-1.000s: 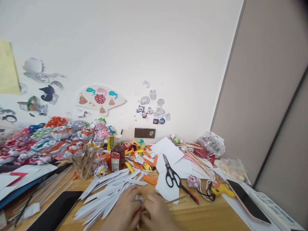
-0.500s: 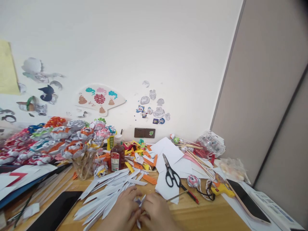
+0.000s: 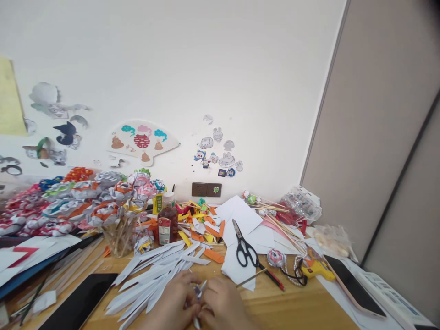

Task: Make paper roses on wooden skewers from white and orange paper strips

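Both my hands meet at the bottom edge of the head view, over the wooden table (image 3: 302, 311). My left hand (image 3: 175, 302) and my right hand (image 3: 223, 305) are closed together on a small folded paper piece (image 3: 198, 289), white with blue print, whose tip sticks up between the fingers. A thin wooden stick (image 3: 250, 277) runs from my right hand toward the upper right. Several folded white paper strips (image 3: 154, 272) fan out just left of my left hand.
Black scissors (image 3: 244, 250) lie on white sheets behind my hands. A yellow glue gun (image 3: 318, 270), a phone (image 3: 354, 286) and skewers sit to the right. A dark tablet (image 3: 80, 300), a cup of paper flowers (image 3: 118, 229) and a red bottle (image 3: 167, 224) stand left.
My hands have kept working the paper piece close together; its tip now stands up between my fingers. The stick has shifted slightly. Nothing else on the table moved.
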Demonstrator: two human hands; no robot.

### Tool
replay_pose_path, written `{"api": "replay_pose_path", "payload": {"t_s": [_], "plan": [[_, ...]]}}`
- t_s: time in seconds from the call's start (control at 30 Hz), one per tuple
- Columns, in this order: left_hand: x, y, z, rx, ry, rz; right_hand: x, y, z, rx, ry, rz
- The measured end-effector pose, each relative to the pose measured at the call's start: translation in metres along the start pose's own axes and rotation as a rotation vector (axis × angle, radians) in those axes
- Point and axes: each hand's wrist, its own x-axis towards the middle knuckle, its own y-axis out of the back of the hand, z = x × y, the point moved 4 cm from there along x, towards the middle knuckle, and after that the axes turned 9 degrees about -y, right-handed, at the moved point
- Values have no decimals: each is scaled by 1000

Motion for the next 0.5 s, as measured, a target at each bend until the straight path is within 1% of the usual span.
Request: {"api": "replay_pose_path", "payload": {"t_s": [0.1, 0.17, 0.37, 0.5], "plan": [[0, -1, -1, -18, 12, -8, 0, -2, -1, 11, 21, 17], [0, 0, -1, -15, 24, -5, 0, -2, -1, 25, 8, 19], [-1, 3, 2, 31, 19, 2, 1, 2, -3, 63, -67, -88], [-2, 5, 2, 49, 65, -6, 2, 8, -5, 123, -89, -143]]}}
